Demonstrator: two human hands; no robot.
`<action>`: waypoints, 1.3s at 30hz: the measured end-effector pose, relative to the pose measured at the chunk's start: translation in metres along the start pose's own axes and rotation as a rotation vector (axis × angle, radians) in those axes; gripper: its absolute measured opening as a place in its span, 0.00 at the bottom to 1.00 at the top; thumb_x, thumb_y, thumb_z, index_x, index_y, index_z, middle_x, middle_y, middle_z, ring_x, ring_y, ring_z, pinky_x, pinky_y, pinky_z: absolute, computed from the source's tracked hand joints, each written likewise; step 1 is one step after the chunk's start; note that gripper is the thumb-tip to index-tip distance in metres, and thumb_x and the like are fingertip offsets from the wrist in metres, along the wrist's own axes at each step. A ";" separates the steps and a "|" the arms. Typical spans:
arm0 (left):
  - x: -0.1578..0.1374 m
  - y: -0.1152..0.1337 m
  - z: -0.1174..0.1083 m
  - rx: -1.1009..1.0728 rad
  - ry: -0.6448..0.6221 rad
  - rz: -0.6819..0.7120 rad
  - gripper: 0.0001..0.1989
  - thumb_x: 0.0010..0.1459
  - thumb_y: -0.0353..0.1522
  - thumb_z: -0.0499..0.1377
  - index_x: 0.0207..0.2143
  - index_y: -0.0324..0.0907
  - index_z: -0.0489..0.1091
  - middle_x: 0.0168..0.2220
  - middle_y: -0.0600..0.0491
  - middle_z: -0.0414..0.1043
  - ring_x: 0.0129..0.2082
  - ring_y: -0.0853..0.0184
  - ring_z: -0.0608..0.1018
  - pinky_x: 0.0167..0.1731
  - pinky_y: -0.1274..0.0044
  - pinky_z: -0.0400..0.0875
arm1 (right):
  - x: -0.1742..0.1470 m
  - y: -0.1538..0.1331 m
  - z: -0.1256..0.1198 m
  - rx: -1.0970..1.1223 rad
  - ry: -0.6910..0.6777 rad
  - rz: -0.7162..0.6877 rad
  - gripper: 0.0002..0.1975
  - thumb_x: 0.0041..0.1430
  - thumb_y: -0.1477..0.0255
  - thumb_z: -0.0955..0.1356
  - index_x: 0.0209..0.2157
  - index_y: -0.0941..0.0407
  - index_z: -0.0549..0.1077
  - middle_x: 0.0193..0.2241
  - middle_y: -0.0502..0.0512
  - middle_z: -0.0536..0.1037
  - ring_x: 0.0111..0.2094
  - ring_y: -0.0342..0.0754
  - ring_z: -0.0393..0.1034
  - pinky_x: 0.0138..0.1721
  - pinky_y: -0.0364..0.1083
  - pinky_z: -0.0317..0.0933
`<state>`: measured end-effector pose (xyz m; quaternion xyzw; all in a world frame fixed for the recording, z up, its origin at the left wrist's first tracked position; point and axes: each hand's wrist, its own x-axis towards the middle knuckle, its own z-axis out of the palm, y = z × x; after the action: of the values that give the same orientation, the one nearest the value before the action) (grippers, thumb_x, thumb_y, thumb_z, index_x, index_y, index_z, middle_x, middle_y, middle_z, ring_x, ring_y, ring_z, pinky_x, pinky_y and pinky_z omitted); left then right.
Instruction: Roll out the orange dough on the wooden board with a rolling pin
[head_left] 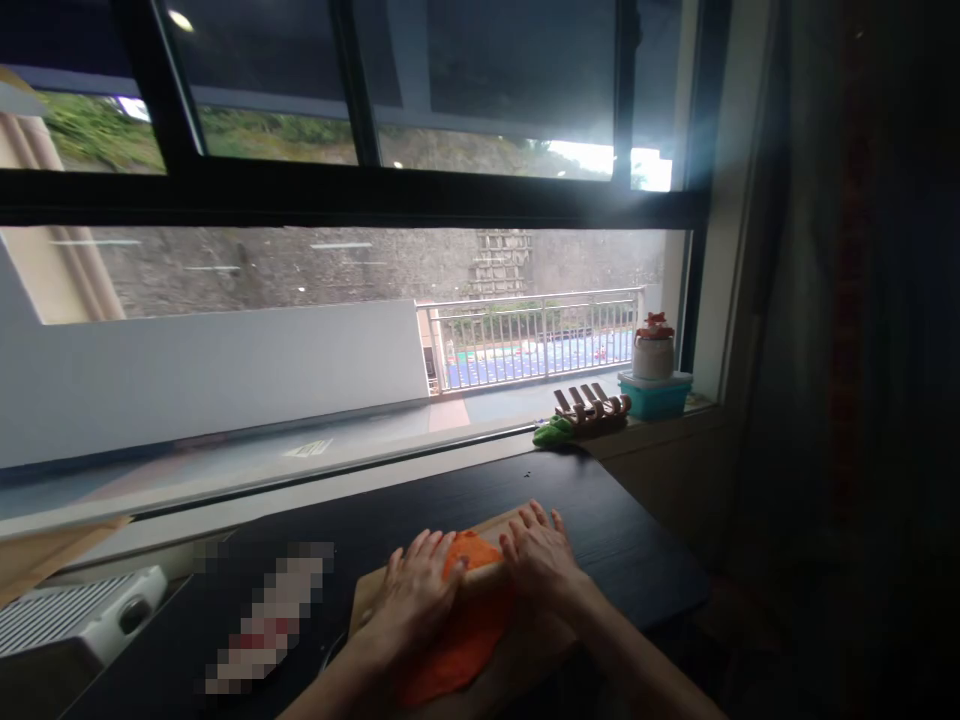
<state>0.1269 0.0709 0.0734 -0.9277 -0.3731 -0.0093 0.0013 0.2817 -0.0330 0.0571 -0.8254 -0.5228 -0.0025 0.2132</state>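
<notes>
A sheet of orange dough (456, 655) lies on a wooden board (365, 597) on the dark table. Across the dough runs a pale rolling pin (486, 575), seen only between my hands. My left hand (421, 580) rests over its left part, palm down, fingers stretched forward and slightly apart. Over the right part lies my right hand (541, 552), also palm down with its fingers extended. Both hands touch the pin from above without wrapping round it. The pin's ends are hidden beneath them.
The dark table (622, 545) meets a window sill. On the sill stand a teal box (656, 398) with a jar (654, 355) on top, a brown slatted object (591, 405) and a green cloth (553, 432). A blurred-out item (274, 625) and a white appliance (82, 615) are at left.
</notes>
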 end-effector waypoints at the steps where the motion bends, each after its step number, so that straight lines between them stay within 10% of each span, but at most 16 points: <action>1: 0.005 -0.006 0.002 0.028 0.013 -0.024 0.26 0.64 0.38 0.41 0.62 0.43 0.56 0.64 0.46 0.56 0.65 0.55 0.55 0.60 0.56 0.49 | 0.013 -0.003 0.001 0.003 0.008 0.013 0.22 0.66 0.65 0.53 0.46 0.57 0.73 0.56 0.62 0.68 0.63 0.55 0.49 0.60 0.59 0.42; 8: 0.025 -0.020 0.013 0.133 -0.095 0.034 0.25 0.63 0.34 0.41 0.62 0.46 0.57 0.65 0.48 0.53 0.64 0.53 0.56 0.57 0.52 0.53 | 0.061 -0.014 0.014 -0.002 -0.047 0.005 0.20 0.62 0.64 0.59 0.47 0.60 0.73 0.54 0.68 0.68 0.61 0.60 0.52 0.58 0.62 0.45; 21: -0.051 0.013 0.001 -0.027 0.023 0.165 0.27 0.63 0.38 0.41 0.62 0.40 0.57 0.64 0.48 0.55 0.65 0.61 0.54 0.64 0.62 0.43 | -0.042 -0.002 0.003 0.025 -0.015 -0.099 0.23 0.67 0.67 0.53 0.57 0.59 0.65 0.60 0.59 0.63 0.64 0.50 0.46 0.63 0.52 0.38; 32: 0.009 -0.020 0.010 0.104 -0.050 0.059 0.28 0.64 0.37 0.36 0.62 0.39 0.57 0.64 0.46 0.54 0.65 0.57 0.53 0.60 0.54 0.48 | 0.044 -0.024 0.013 -0.019 -0.054 -0.068 0.18 0.63 0.64 0.57 0.46 0.55 0.72 0.50 0.62 0.72 0.57 0.54 0.59 0.56 0.57 0.49; 39: -0.013 -0.006 0.008 0.042 0.027 0.028 0.27 0.64 0.40 0.40 0.62 0.42 0.57 0.64 0.49 0.55 0.65 0.59 0.55 0.62 0.59 0.45 | 0.017 -0.018 0.018 -0.012 -0.021 -0.070 0.20 0.65 0.64 0.56 0.50 0.53 0.71 0.54 0.58 0.69 0.60 0.53 0.54 0.59 0.54 0.43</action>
<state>0.1137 0.0665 0.0653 -0.9324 -0.3603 -0.0139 0.0262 0.2697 -0.0050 0.0510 -0.8078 -0.5536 -0.0044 0.2023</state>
